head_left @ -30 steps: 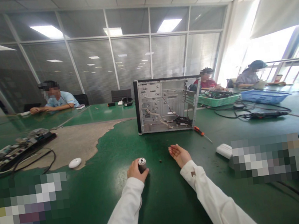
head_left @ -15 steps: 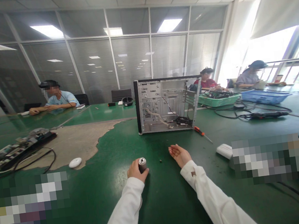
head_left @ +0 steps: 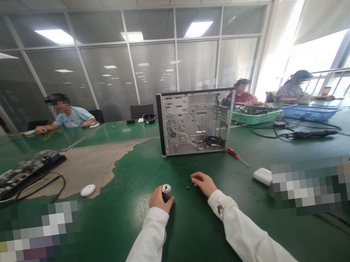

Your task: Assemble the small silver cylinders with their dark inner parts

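My left hand (head_left: pixel 158 199) is wrapped round a small can-like cylinder (head_left: pixel 166 191) that stands upright on the green table (head_left: pixel 189 241). The cylinder has a dark side and a silvery top with dark marks. To its right lies a tiny dark piece (head_left: pixel 188 188), too small to name. Just beyond that piece hovers my right hand (head_left: pixel 205 183), palm turned down and fingers loosely bent, with nothing visible in it. Behind both hands stands an open computer case (head_left: pixel 193 122), with cables and a black fan (head_left: pixel 214 141) inside.
An orange-handled screwdriver (head_left: pixel 236 155) lies by the case. A round white item (head_left: pixel 88 190) and a circuit board assembly (head_left: pixel 22 174) are on the left. Green (head_left: pixel 257 116) and blue (head_left: pixel 311 114) baskets sit at right, beside a corded tool (head_left: pixel 314 133). Several people sit around the table.
My right hand has turned from palm up to palm down, bent its fingers and shifted left towards the tiny piece. My left hand and the cylinder have stayed put.
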A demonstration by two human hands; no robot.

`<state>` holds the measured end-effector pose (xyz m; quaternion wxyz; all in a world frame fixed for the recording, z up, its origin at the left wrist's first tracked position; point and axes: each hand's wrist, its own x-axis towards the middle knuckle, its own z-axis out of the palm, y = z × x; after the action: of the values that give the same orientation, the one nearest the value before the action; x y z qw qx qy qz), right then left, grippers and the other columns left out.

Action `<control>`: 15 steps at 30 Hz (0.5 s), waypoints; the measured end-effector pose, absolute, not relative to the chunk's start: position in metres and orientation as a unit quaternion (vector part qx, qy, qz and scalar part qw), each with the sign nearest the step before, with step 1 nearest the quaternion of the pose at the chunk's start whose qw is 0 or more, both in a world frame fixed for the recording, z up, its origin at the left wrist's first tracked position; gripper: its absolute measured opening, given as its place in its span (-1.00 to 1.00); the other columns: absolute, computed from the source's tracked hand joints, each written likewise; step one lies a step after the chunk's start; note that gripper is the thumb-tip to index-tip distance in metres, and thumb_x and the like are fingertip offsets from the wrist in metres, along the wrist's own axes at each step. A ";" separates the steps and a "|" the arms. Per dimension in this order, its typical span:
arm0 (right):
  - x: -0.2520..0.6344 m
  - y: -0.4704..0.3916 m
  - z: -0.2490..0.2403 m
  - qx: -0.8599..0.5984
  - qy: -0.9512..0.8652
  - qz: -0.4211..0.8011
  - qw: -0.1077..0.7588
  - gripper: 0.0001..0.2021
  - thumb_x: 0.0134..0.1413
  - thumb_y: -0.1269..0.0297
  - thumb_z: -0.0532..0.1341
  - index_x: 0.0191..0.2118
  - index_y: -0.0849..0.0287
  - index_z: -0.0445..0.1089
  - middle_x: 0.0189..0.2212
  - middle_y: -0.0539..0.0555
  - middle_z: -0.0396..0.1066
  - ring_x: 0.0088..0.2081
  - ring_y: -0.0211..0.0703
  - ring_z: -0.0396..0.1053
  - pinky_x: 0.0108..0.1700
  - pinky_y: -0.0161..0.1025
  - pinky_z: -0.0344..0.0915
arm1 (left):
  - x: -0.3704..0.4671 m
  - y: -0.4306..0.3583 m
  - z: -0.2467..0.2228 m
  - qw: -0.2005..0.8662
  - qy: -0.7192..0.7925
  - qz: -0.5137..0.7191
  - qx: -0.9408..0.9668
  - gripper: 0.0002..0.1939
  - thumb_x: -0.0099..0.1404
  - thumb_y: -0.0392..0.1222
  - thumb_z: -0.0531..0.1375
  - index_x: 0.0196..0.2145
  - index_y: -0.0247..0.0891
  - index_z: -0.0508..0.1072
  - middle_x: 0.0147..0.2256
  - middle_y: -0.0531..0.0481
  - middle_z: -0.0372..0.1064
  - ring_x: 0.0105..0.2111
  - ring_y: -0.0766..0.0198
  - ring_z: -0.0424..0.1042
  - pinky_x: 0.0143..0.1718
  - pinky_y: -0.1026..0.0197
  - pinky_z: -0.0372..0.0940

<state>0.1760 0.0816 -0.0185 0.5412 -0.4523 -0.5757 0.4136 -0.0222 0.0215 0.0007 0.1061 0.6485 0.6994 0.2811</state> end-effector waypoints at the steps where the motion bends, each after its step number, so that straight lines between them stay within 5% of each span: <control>1: 0.173 0.078 -0.017 -0.452 -0.612 0.386 0.522 -0.86 -0.31 0.30 0.21 -0.48 0.17 0.37 -0.51 0.02 0.35 -0.43 -0.21 0.29 -0.29 -0.15 0.24 | -0.022 0.021 0.001 0.107 0.699 0.282 0.649 -0.55 -0.05 -0.21 0.18 -0.15 -0.27 0.22 -0.17 -0.07 0.26 -0.12 0.18 0.23 -0.15 0.20 0.11; 6: 0.164 0.063 -0.010 -0.431 -0.740 0.265 0.443 -0.82 -0.32 0.46 0.18 -0.44 0.12 0.39 -0.37 0.03 0.33 -0.24 -0.15 0.21 -0.09 -0.10 0.08 | -0.022 0.021 0.003 0.111 0.699 0.278 0.650 -0.54 -0.07 -0.22 0.19 -0.15 -0.27 0.23 -0.16 -0.07 0.27 -0.12 0.17 0.23 -0.14 0.20 0.11; 15: 0.158 0.059 -0.007 -0.402 -0.820 0.170 0.370 -0.78 -0.18 0.55 0.05 -0.45 0.14 0.37 -0.41 0.05 0.31 -0.32 -0.21 0.24 -0.21 -0.21 0.18 | -0.022 0.021 0.003 0.126 0.708 0.261 0.645 -0.51 -0.11 -0.16 0.22 -0.16 -0.23 0.26 -0.25 -0.05 0.34 -0.22 0.16 0.31 -0.19 0.18 0.14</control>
<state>0.1584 0.0592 -0.0072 0.3704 -0.4024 -0.8197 0.1702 -0.0220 0.0211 0.0034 0.1257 0.6447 0.7075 0.2607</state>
